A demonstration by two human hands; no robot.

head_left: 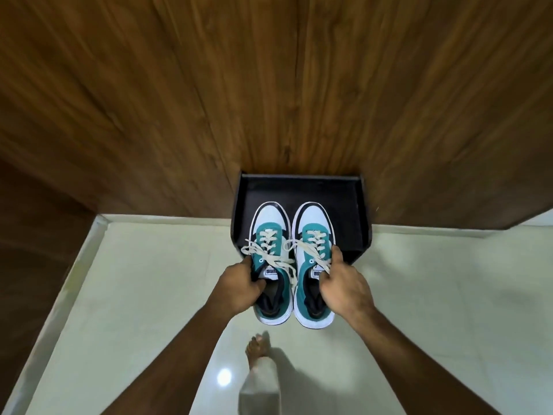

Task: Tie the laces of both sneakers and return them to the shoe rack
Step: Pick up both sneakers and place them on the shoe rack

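Two teal, white and black sneakers are held side by side, toes pointing away from me over the black shoe rack [356,205]. My left hand [239,287] grips the left sneaker [270,223] at its collar, fingers inside the opening. My right hand [344,286] grips the right sneaker [314,223] at its outer side and tongue. Cream laces [281,265] show loops and loose ends across both shoes; whether the bows are firm I cannot tell. The heels stick out past the rack's front edge.
A dark wood-panelled wall [269,85] rises behind the rack. The floor is pale glossy tile [149,280] with a raised skirting at the left. My bare foot [258,348] and a light trouser leg stand below the shoes.
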